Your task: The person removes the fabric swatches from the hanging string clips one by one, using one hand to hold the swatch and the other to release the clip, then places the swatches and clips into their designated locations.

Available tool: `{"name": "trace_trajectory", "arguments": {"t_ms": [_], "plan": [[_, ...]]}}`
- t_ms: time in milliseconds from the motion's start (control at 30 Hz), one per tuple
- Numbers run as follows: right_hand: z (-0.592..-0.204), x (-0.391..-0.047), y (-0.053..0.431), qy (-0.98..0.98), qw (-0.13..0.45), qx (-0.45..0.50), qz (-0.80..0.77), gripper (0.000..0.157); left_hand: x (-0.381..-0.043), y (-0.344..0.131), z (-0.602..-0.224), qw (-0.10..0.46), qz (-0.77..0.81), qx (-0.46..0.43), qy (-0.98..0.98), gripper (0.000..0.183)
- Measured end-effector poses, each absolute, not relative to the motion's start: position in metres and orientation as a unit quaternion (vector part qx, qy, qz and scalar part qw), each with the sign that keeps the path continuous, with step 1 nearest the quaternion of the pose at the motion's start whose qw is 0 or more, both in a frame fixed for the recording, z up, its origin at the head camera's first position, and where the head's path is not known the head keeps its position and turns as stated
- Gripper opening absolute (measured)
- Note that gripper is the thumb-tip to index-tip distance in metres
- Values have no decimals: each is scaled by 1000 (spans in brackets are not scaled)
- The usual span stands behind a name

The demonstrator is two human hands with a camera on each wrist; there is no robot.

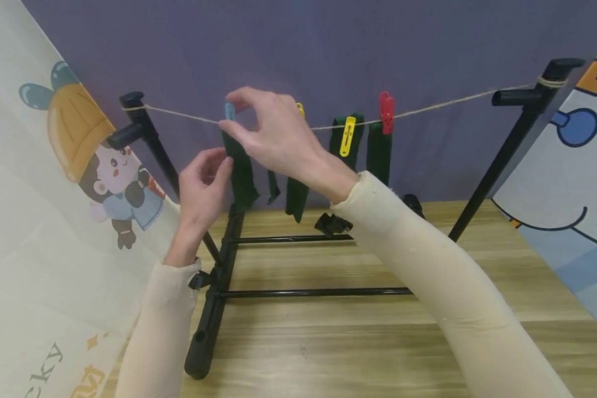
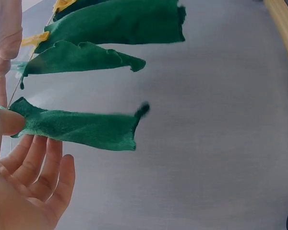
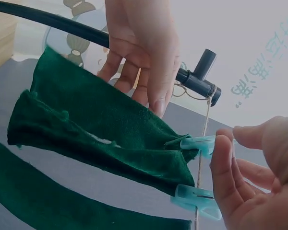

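My right hand [image 1: 281, 132] pinches a light blue clothespin [image 3: 199, 143] between thumb and fingers, up at the left part of the string [image 1: 443, 106]. The clothespin's jaws stand over the top corner of a green cloth strip [image 1: 241, 179], which hangs down from the line. Just below, my left hand [image 1: 204, 185] is at the strip's left edge; its thumb and loosely bent fingers lie close to the cloth. A second light blue clothespin [image 3: 194, 199] sits on the string beside it, with another narrow green cloth [image 2: 81, 58] next to it.
Farther right, a yellow clothespin [image 1: 347, 136] and a red clothespin [image 1: 386, 113] hold more green cloths. The string runs between two black posts [image 1: 497, 160] of a frame on the wooden table [image 1: 303, 342]. Small black objects [image 1: 332, 224] lie behind the rails.
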State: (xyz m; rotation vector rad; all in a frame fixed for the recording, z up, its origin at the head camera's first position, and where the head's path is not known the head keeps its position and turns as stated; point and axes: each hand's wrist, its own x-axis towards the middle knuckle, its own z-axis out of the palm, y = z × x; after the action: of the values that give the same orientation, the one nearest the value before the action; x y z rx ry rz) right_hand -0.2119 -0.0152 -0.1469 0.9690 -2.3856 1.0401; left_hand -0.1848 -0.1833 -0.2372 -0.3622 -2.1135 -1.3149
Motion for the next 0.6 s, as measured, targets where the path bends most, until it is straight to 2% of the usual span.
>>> {"name": "trace_trajectory", "arguments": {"t_ms": [267, 600], "plan": [[-149, -209, -16, -844, 212, 352, 343, 41, -179, -181, -235, 314, -488, -114, -806, 27], [-152, -207, -9, -833, 219, 354, 364, 38, -180, -182, -233, 322, -491, -105, -803, 24]]}}
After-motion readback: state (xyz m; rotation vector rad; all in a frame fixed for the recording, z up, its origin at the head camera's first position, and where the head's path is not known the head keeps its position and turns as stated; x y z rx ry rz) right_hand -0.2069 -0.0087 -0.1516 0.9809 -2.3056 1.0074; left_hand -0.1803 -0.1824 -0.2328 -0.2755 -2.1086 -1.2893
